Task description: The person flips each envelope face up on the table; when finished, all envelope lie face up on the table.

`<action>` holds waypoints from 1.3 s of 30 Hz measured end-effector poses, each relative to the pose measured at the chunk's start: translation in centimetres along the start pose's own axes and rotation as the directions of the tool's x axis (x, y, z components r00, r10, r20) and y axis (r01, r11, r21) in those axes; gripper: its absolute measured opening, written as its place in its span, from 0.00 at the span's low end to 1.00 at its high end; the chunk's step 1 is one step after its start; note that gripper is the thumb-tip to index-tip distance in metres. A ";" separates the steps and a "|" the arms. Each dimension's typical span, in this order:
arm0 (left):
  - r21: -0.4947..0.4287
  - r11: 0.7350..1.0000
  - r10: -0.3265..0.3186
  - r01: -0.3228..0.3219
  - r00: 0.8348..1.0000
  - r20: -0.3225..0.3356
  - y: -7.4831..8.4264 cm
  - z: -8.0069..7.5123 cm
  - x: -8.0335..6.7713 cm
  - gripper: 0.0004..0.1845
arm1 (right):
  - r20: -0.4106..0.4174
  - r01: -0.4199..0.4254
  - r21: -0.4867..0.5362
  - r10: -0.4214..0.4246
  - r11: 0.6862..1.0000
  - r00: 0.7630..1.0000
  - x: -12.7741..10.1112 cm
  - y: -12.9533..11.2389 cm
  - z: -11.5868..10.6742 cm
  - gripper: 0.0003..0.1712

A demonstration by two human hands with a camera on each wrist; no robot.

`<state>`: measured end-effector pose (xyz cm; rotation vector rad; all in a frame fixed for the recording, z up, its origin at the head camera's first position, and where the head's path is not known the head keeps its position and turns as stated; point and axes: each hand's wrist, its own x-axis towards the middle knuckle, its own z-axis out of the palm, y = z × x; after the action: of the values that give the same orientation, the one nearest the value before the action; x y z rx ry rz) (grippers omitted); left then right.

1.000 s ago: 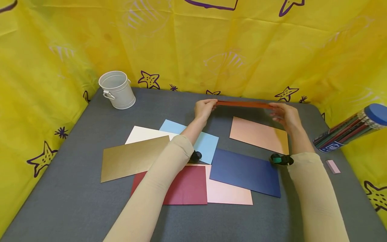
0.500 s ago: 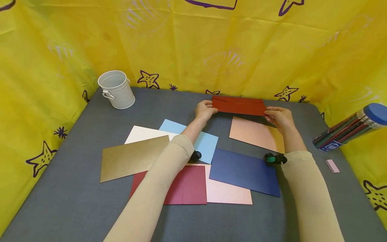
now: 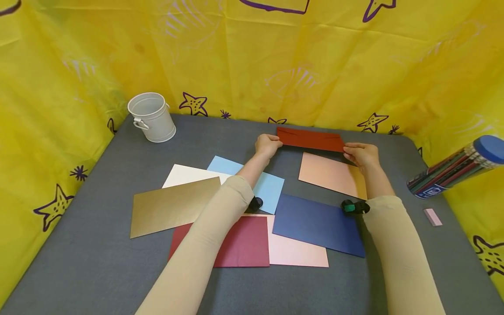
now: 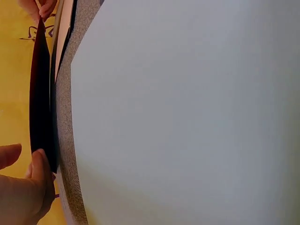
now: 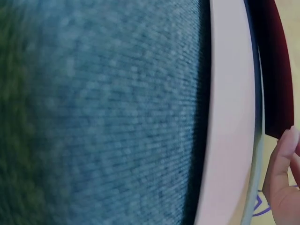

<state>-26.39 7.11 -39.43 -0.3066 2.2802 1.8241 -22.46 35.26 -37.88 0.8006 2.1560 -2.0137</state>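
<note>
At far desk [image 3: 98, 262] edge, left hand [image 3: 267, 146] and right hand [image 3: 361, 155] pinch opposite ends of red envelope [image 3: 310, 139].

Left hand [image 4: 21, 192] pinches dark red envelope [image 4: 40, 98] end; light sheet [image 4: 187, 112] fills view.

No readable text anywhere. The pencil tube [image 3: 453, 168] at 3 o'clock carries a blue-white label near its base, print too small to make out. The yellow backdrop [image 3: 252, 61] from 9 through 12 to 3 o'clock shows only purple star and fish drawings, no letters or numbers.
</note>
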 end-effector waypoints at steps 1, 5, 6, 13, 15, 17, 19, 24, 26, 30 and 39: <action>0.005 1.000 0.002 -0.002 1.000 0.005 0.0 0.0 0.0 0.14 | -0.004 -0.001 -0.002 0.001 1.000 1.000 0.1 0.1 0.0 0.32; 0.030 0.999 0.009 -0.010 1.000 0.026 -0.1 0.0 0.0 0.16 | 0.000 -0.005 -0.021 0.005 1.000 1.000 0.3 0.1 0.0 0.32; 0.040 0.999 0.011 -0.013 0.999 0.035 -0.1 0.0 0.0 0.17 | 0.001 -0.004 -0.035 0.004 0.999 1.000 0.3 0.1 0.0 0.32; 0.080 0.997 0.001 -0.007 0.997 0.081 -0.3 -0.1 -0.1 0.20 | 0.021 -0.011 -0.120 0.013 0.993 1.000 0.2 0.2 -0.1 0.33; 0.086 0.996 0.000 -0.007 0.997 0.082 -0.3 -0.1 -0.1 0.20 | 0.029 -0.006 -0.142 0.011 0.990 1.000 0.2 0.3 -0.2 0.33; 0.080 0.997 -0.003 -0.003 0.997 0.080 -0.4 -0.1 -0.1 0.20 | 0.032 0.000 -0.153 0.005 0.988 0.999 0.1 0.3 -0.3 0.33; 0.088 0.996 -0.003 -0.004 0.997 0.074 -0.4 -0.1 -0.2 0.21 | 0.027 0.001 -0.157 0.004 0.988 1.000 0.1 0.4 -0.3 0.33; 0.113 0.993 0.016 -0.021 0.999 0.051 -0.3 -0.1 -0.3 0.20 | 0.031 0.003 -0.127 0.001 0.992 1.000 0.0 0.4 -0.4 0.34; 0.125 0.992 0.023 -0.029 0.999 0.046 -0.2 0.0 -0.4 0.20 | 0.040 0.005 -0.125 0.000 0.992 0.999 0.0 0.3 -0.4 0.34; 0.159 0.986 0.035 -0.042 0.998 0.048 0.0 0.1 -0.6 0.21 | 0.067 0.028 -0.170 -0.017 0.985 0.998 -0.1 0.2 -0.6 0.35; 0.152 0.987 0.036 -0.051 0.994 0.104 0.7 0.8 -1.4 0.19 | 0.104 0.099 -0.395 -0.063 0.913 0.993 -1.4 0.3 -3.0 0.36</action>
<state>-25.22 8.09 -38.57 -0.1366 2.3569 1.6304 -20.29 37.70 -37.19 0.5571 2.4606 -1.5159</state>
